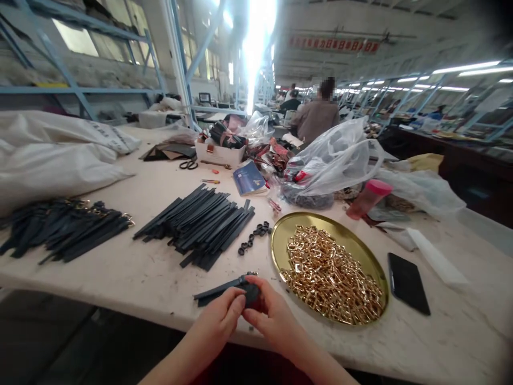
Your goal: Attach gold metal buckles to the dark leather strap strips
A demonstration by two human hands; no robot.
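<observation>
Near the table's front edge, my left hand [224, 315] and my right hand [272, 315] meet with fingers closed on a black strap [251, 294], which looks bent between them. Its exact shape is partly hidden by my fingers. Just beyond lie finished-looking straps [218, 289] with a bit of gold metal at one end. Farther off is a pile of flat black straps [200, 224], with several small black loops [254, 238] to its right. A round gold tray [280, 224] holds a heap of gold buckles [332, 275] right of my hands.
Buckled black straps [68, 230] lie at left beside a white sack [52, 155]. Scissors [188, 164], a blue booklet [249, 178] and a white box [220, 155] stand behind. At right are a phone [409, 283], a pink-lidded cup [368, 199] and plastic bags [332, 160]. A person [318, 115] is farther back.
</observation>
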